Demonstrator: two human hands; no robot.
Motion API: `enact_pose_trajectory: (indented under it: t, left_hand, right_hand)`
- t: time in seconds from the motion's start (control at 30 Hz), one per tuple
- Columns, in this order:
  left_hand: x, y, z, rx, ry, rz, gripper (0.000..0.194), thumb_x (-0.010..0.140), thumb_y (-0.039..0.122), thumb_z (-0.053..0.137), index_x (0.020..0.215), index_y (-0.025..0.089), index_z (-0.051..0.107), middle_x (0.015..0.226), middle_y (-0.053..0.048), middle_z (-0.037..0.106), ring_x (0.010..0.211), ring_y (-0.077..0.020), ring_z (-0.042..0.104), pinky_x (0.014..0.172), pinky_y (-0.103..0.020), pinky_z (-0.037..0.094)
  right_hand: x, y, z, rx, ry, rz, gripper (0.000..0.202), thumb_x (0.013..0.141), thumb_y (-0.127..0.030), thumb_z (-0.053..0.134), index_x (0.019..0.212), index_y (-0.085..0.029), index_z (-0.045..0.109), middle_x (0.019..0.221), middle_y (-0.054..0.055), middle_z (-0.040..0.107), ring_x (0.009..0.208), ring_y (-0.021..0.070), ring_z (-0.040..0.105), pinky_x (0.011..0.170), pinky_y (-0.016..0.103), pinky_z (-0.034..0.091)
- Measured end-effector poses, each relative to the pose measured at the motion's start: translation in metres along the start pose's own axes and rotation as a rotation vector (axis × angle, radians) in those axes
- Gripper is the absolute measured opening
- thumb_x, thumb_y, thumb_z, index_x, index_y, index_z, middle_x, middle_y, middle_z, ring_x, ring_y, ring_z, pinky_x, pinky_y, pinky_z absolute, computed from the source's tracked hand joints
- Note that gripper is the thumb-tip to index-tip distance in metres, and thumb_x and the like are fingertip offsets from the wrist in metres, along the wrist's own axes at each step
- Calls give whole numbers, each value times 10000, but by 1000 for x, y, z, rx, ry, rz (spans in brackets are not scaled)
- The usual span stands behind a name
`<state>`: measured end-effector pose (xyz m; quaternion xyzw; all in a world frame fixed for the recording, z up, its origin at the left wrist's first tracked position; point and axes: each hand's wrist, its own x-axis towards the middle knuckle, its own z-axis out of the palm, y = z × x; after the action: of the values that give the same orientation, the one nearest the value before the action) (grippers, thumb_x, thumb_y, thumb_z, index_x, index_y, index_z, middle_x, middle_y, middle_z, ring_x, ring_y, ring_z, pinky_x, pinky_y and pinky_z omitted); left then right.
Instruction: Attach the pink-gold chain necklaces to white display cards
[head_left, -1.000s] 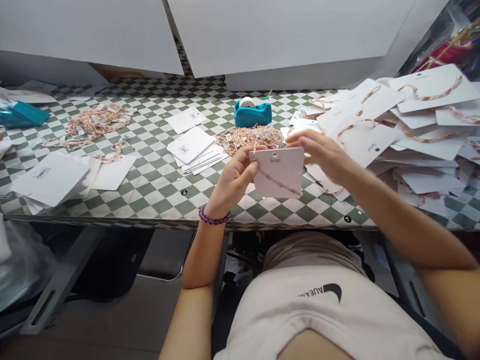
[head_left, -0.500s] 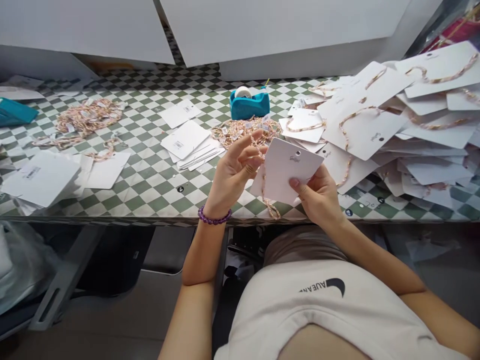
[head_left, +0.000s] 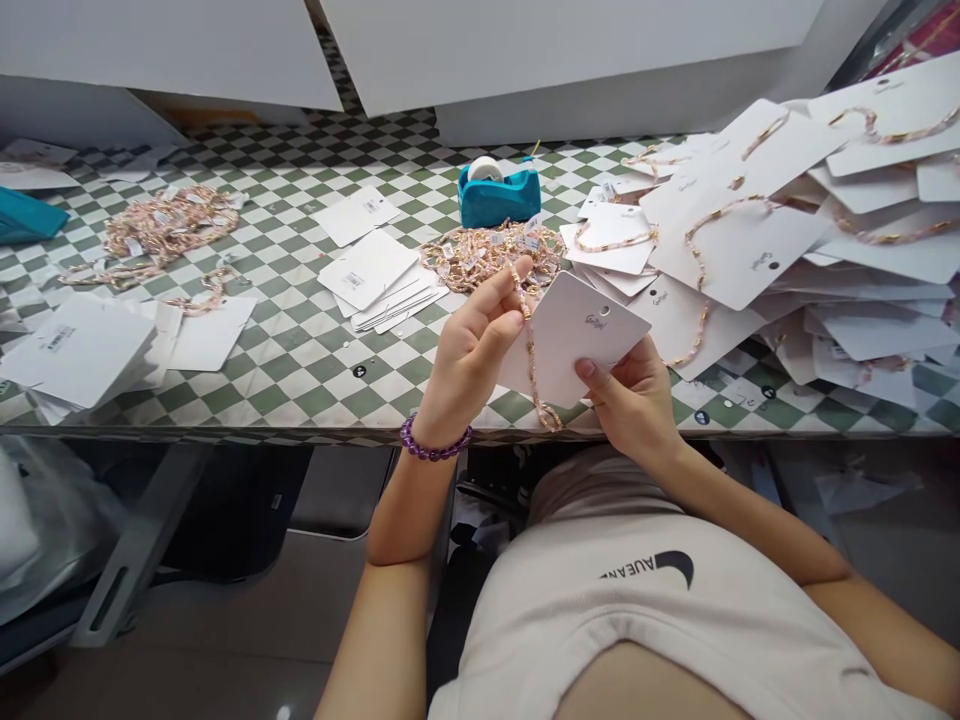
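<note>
My left hand (head_left: 474, 352), with a purple bead bracelet (head_left: 435, 440) at its wrist, is closed on a pink and gold beaded necklace (head_left: 532, 365). The strand hangs from the fingertips along the left edge of a white display card (head_left: 581, 325), its lower end looped near the table edge. My right hand (head_left: 634, 395) grips that card, thumb on its front and fingers behind. The card is tilted, with a punched hole and small dark print near its upper right edge. Just beyond my hands lies a heap of beaded necklaces (head_left: 480, 252) with small white tags.
A teal tape dispenser (head_left: 499, 200) stands behind the heap. White cards (head_left: 367, 270) lie left of it. Carded necklaces (head_left: 739, 245) are piled high at right. Further left are another necklace heap (head_left: 169, 230) and more cards (head_left: 82, 350). White panels (head_left: 570, 50) border the checkered table's back.
My left fingers have drawn closer together around the necklace's upper end. The card has turned slightly in my right hand. The whole view has shifted a little.
</note>
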<state>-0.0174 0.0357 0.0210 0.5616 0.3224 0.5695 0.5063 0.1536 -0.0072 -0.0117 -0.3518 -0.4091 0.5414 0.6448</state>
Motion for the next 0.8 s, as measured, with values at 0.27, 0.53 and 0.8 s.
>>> enact_pose_trajectory:
  t: [0.27, 0.53, 0.8]
  left_hand:
    - [0, 1, 2, 48, 32, 53, 363, 813, 397, 747, 1141, 247, 707, 804, -38, 637, 862, -216, 697, 635, -275, 592]
    - [1, 2, -2, 49, 17, 53, 364, 788, 395, 783, 1127, 278, 723, 762, -25, 638, 855, -221, 704, 625, -292, 603]
    - [1, -2, -5, -50, -4, 91, 295, 753, 393, 815, 1031, 315, 755, 780, -13, 673, 880, -235, 706, 632, -332, 601]
  right_hand:
    - [1, 1, 0, 37, 12, -18, 393, 715, -249, 826, 1058, -280, 635, 1037, -19, 709, 955, 123, 678, 866, 271, 591]
    - [1, 1, -1, -9, 1, -64, 381, 738, -253, 809, 1070, -282, 624, 1069, -15, 701, 988, 126, 669, 883, 271, 588]
    - [-2, 5, -1, -95, -42, -158, 357, 770, -266, 779, 1088, -278, 617, 1060, -8, 707, 1000, 136, 668, 902, 296, 582]
